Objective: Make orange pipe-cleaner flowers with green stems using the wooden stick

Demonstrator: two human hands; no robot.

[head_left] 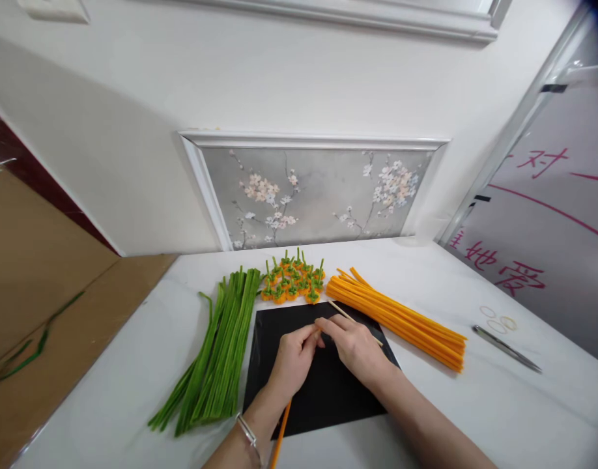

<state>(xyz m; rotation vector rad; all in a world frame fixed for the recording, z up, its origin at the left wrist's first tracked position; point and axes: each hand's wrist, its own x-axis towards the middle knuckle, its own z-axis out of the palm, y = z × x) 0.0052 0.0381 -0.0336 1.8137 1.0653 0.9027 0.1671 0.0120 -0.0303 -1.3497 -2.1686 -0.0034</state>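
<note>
Where the white table (pixel 475 404) meets a wall with a framed blossom panel (pixel 311 195), both hands over a black mat (pixel 323 391): left hand (pixel 292 358) grip pinched on an orange wire (pixel 281 438), right hand (pixel 357 348) grip closed on a thin stick (pixel 341 311). Green wires (pixel 221 352) left, orange bundle (pixel 401 319), scissors (pixel 507 348) right

A white table (pixel 475 417) is set against a white panelled wall (pixel 279 71). A grey panel painted with blossom branches (pixel 313 192) is framed in white moulding. Brown flooring (pixel 40 273) is seen at the left, and a whiteboard with red writing (pixel 548 215) at the right.
</note>
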